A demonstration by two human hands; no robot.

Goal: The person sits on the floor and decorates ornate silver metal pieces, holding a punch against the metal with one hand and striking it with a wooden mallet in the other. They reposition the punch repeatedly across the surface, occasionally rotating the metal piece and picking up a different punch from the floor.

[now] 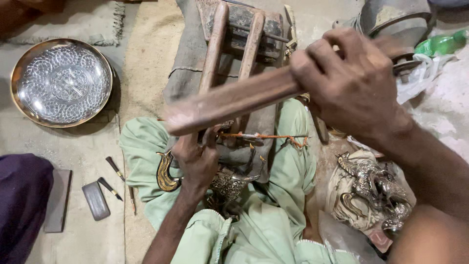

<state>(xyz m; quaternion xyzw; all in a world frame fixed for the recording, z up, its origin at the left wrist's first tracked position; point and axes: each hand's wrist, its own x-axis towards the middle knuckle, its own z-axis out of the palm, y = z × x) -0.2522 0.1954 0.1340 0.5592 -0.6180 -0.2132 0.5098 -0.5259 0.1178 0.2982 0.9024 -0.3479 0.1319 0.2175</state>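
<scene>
We sit on the floor with our pale green trouser legs (273, 230) spread under the work. The heavy dark wooden clamp frame with two upright bars (234, 44) stands just ahead, between the knees. To the left, the round engraved metal tray with a brass rim (61, 82) lies well apart, with bare floor between it and the frame. Our right hand (351, 83) has its grip closed tight around the long brown wooden mallet (229, 100), raised crosswise over the lap. Below it, our left hand (198, 161) has its grip pinched on the small ornate brass and silver bird-shaped piece (222, 181), held against the frame's near edge. Small chisels (115, 178) lie left of the knee.
</scene>
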